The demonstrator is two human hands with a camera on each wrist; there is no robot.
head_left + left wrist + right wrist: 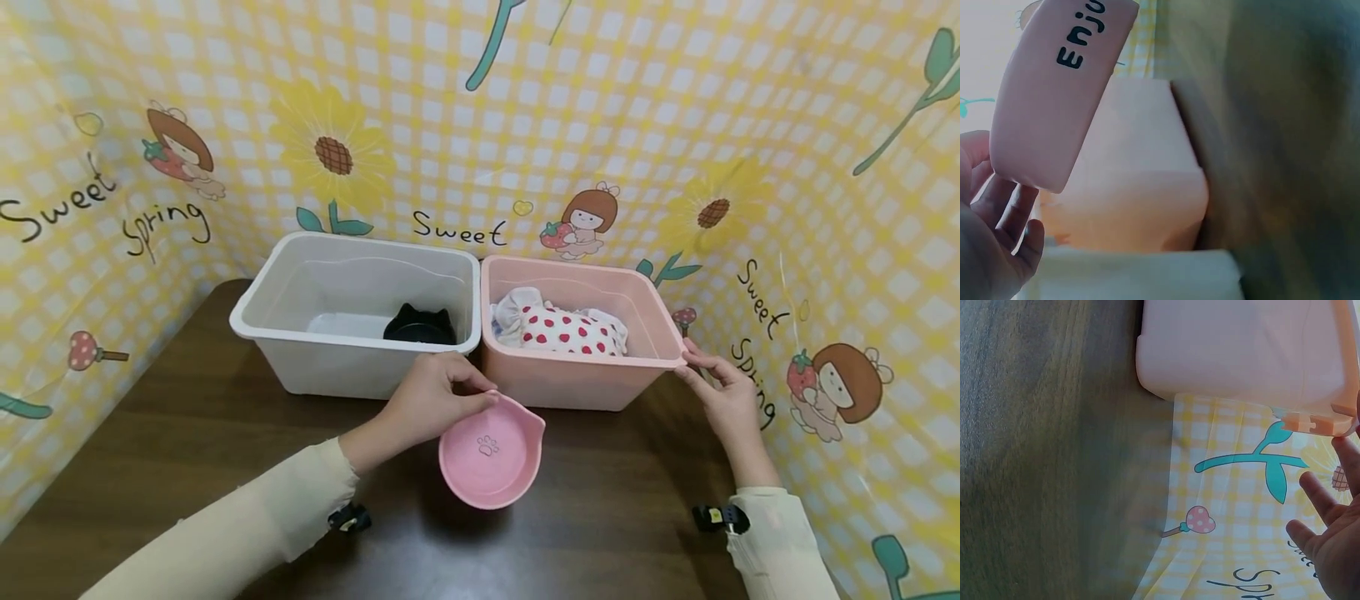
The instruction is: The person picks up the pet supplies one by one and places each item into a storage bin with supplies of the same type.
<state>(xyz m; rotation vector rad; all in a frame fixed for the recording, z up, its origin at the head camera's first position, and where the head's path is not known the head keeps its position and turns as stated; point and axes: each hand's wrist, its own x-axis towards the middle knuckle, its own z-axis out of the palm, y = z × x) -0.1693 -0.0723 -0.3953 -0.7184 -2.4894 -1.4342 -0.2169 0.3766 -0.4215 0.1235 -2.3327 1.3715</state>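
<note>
My left hand (pixel 431 396) pinches the rim of a pink pet bowl (pixel 491 454) between thumb and fingers. The bowl hangs tilted above the table, in front of the two bins, its inside with a paw print facing me. In the left wrist view the bowl's outer wall (pixel 1063 94) shows black letters. My right hand (pixel 723 387) holds the front right corner of the pink bin (pixel 577 383) at its rim, the other fingers spread. Inside that bin lies white ruffled cloth with red strawberry-like spots (pixel 570 331).
Left of the pink bin and close against it stands a white bin (pixel 337 364). A black cat-eared bowl (pixel 420 323) sits in its right part. Both bins stand on a dark wooden table (pixel 600 500), backed by a yellow checked cloth (pixel 465 125) with printed flowers and figures.
</note>
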